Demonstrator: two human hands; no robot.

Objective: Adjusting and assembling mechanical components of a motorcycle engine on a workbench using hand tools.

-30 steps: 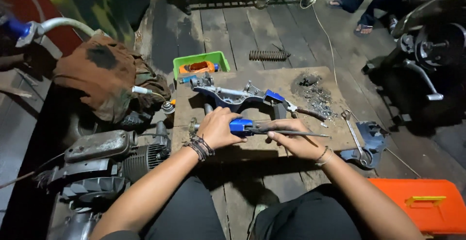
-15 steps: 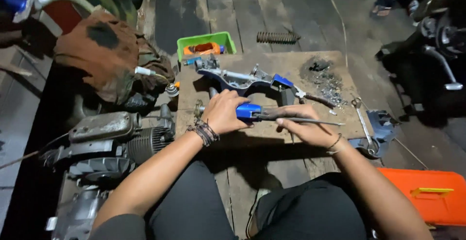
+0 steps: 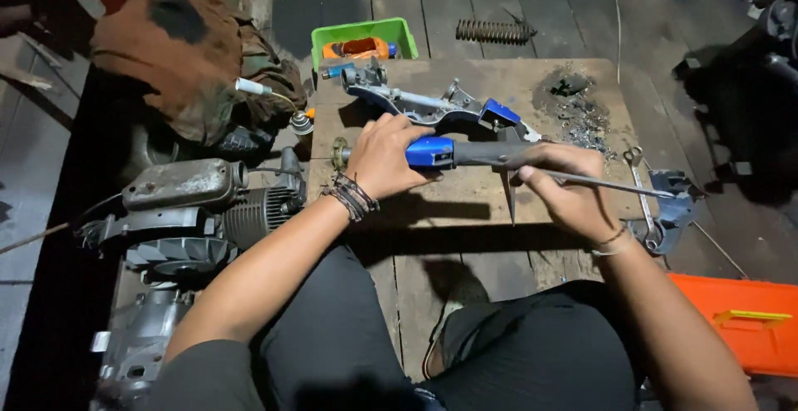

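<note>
Past the far edge of my table (image 3: 465, 199) sits an open green plastic box (image 3: 363, 32), rectangular, with an orange canister (image 3: 359, 47) lying inside it. Low on my right, on the plank floor, lies a closed orange case (image 3: 731, 328) with a yellow latch. I see no labels, signs or screens.

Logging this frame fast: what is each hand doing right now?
Left hand: closed around the blue-and-grey handle part.
Right hand: closed, pinching the thin metal rod.

The orange toolbox (image 3: 744, 324) is cut off at the right edge.
</note>
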